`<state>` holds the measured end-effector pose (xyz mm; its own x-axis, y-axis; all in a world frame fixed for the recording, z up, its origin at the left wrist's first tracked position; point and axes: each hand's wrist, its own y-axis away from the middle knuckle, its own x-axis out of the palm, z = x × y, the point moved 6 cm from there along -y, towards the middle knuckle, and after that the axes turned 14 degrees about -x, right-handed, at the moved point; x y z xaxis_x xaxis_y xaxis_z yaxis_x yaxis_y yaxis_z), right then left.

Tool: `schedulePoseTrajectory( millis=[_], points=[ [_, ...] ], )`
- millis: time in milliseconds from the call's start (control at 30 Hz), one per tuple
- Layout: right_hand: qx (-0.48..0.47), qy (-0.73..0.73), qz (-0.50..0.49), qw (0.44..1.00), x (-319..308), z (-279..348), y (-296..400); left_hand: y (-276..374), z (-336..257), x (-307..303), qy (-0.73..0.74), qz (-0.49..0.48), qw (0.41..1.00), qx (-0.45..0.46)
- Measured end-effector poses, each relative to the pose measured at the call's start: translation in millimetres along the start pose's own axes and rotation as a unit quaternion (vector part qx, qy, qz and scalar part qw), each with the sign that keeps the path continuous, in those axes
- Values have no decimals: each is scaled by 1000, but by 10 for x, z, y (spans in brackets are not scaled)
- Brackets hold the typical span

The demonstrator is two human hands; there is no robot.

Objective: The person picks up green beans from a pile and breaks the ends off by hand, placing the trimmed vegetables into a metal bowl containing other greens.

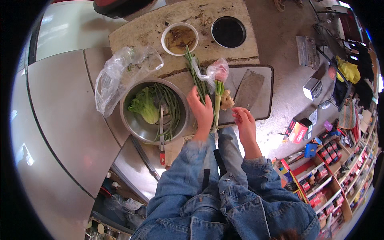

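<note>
My left hand (pixel 202 111) is at a bunch of long green stalks (pixel 195 70), thumb and fingers apart on either side; whether it grips them is unclear. Loosely bent, my right hand (pixel 245 120) has its fingertips beside a piece of ginger (pixel 227 100), with nothing visible in them. Between the hands lies a scallion (pixel 218 102). Beyond it is a thin plastic bag (pixel 220 69) around something pink. A broad grey cleaver blade (pixel 248 90) rests on the dark-rimmed cutting board (pixel 265 103).
At left, a steel basin (pixel 124 120) holds leafy lettuce (pixel 145 105), long green beans (pixel 171 111) and a red-handled peeler or knife (pixel 162 144). A clear plastic bag (pixel 109 81) lies beside it. Farther back stand a bowl of brownish liquid (pixel 181 39) and a dark-filled bowl (pixel 228 32).
</note>
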<state>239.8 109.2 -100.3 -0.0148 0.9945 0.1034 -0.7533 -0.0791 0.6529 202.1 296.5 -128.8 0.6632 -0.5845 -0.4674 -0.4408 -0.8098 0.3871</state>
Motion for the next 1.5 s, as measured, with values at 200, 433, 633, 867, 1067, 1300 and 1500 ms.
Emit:
schedulePoseTrajectory(
  millis=[200,433,633,867,1067,1300,1500],
  points=[
    [17,-47,61,997,-319,145,208,-577,740,507,-173,-126,972,-98],
    [-4,-83,88,993,-724,209,328,-358,628,166,-30,-104,987,-116],
    [-22,-58,101,993,-995,487,481,36,99,89,294,72,940,-158],
    [-72,-2,153,986,-1124,687,685,777,-287,-445,288,121,936,-160],
    [-252,144,249,924,-878,824,905,1707,-698,-931,237,145,955,-100],
    [-339,163,461,803,-166,1797,2010,2831,-1478,-1277,181,166,969,-8],
    [-339,-4,467,817,-242,2140,2636,3458,-1753,-1448,89,145,983,73]
  ],
)
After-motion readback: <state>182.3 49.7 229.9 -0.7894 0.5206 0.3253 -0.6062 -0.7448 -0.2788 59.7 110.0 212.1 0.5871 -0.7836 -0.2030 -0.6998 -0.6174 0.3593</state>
